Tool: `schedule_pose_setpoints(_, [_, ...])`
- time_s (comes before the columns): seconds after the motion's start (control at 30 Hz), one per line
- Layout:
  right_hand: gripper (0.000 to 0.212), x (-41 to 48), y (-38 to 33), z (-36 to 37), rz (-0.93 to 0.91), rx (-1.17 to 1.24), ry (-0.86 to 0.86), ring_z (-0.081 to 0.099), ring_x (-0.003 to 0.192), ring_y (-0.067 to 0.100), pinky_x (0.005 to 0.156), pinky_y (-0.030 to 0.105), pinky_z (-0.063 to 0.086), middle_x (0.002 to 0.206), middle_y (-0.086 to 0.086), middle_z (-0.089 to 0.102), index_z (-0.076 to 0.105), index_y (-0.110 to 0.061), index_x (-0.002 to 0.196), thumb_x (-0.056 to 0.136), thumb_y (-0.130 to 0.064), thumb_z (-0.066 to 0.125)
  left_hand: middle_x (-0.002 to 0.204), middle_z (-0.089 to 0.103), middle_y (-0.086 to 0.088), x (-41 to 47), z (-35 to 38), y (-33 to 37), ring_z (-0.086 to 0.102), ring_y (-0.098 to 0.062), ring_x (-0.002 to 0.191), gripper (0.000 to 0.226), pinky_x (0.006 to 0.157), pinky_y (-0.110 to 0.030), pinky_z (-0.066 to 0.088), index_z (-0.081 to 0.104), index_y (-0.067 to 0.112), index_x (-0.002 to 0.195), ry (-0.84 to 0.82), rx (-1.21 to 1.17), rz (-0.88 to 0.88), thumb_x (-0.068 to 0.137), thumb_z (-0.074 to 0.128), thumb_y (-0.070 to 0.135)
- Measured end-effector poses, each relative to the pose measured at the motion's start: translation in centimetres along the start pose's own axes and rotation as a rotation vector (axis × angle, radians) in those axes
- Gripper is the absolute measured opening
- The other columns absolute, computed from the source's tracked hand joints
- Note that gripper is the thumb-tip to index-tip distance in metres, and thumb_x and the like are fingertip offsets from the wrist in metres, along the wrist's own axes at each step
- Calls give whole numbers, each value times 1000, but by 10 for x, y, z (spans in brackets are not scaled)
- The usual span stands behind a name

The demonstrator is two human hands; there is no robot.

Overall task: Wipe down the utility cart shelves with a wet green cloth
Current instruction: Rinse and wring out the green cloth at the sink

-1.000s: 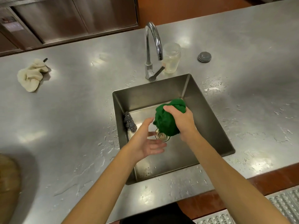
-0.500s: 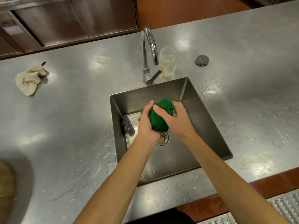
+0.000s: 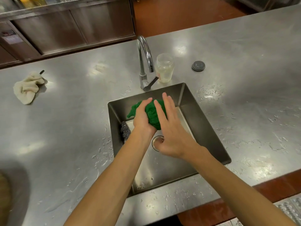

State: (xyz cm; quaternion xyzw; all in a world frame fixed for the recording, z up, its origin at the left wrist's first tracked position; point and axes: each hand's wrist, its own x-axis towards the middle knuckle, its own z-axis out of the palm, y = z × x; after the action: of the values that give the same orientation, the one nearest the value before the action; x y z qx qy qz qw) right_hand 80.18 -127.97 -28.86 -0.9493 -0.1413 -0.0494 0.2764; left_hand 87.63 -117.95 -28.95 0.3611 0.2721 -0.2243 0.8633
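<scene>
Head view: bunched green cloth point(image 3: 153, 115) over far-left corner of square steel sink point(image 3: 203, 121). Left hand point(image 3: 142, 118) grips it from the left; right hand point(image 3: 171, 131), fingers straight, presses its right side.

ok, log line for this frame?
stage: cloth prep over sink | left grip: holds green cloth | right grip: open, over cloth | faucet: no flow seen

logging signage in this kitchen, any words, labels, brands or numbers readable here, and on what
None can be read.
Sticker on the cabinet: dark and pale patches, too blurred to read.
Label on the jar: only a reddish edge shows, unreadable.
</scene>
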Motion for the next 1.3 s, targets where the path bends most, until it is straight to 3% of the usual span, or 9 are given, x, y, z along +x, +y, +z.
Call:
schedule_pose_setpoints(0.07, [113,8,6,6,56,-128,35,-9,151,37,116,59,26,163,16,-14,0,-9,156,70,-2,72,123,70,-15,-1,4,-2,70,-33,107,42,95,-48,55,70,11,116,44,-18,20,76,76,21])
schedule_pose_setpoints(0.23, [104,32,14,15,178,-284,268,37,130,42,97,48,49,157,27,22,27,-1,148,64,-13,88,103,73,-11,-10,17,-5,71,-27,90,23,89,-42,56,72,12,102,-4,65,49,81,72,19])
schedule_pose_setpoints(0.37, [91,42,23,3,196,-273,312,46,110,38,81,42,52,151,23,34,33,-5,146,69,-14,83,95,72,-8,-13,20,5,70,-24,91,6,94,-38,53,72,13,90,-115,108,59,84,71,13])
schedule_pose_setpoints(0.47, [72,50,29,-11,222,-83,189,52,106,32,82,40,48,128,9,55,41,-14,138,77,-32,75,106,72,-11,-12,24,8,69,-25,101,35,90,-36,55,72,9,103,-104,161,178,69,81,11])
schedule_pose_setpoints(0.57, [36,47,25,-27,159,71,114,63,87,26,78,39,51,88,-4,62,59,-20,103,72,-36,71,100,74,-12,-15,29,10,72,-23,90,52,78,-34,59,71,-1,109,-15,290,311,59,83,5])
schedule_pose_setpoints(0.77, [16,54,22,-40,307,490,-115,62,61,18,62,38,52,60,2,64,61,-22,56,53,-18,76,85,71,-13,-21,43,20,68,-24,78,29,71,-35,57,70,0,93,-93,459,434,64,71,-8])
schedule_pose_setpoints(0.9, [16,54,28,-37,308,778,-194,52,59,19,55,32,43,63,14,57,57,10,64,59,11,73,83,70,-13,-22,45,24,68,-22,77,25,72,-34,57,68,-2,92,-182,538,437,69,65,-13])
schedule_pose_setpoints(1.13, [24,45,38,-27,404,963,-413,45,54,15,45,22,31,66,8,50,57,-6,71,52,-8,72,83,69,-15,-18,38,18,68,-22,77,26,69,-32,56,67,-4,93,-217,628,411,71,63,-16])
schedule_pose_setpoints(1.3, [20,44,46,-34,430,887,-516,47,55,12,46,21,35,66,3,51,57,-14,68,57,-9,74,84,70,-13,-17,33,5,69,-21,77,29,69,-33,56,66,-6,102,-126,496,392,73,67,-12])
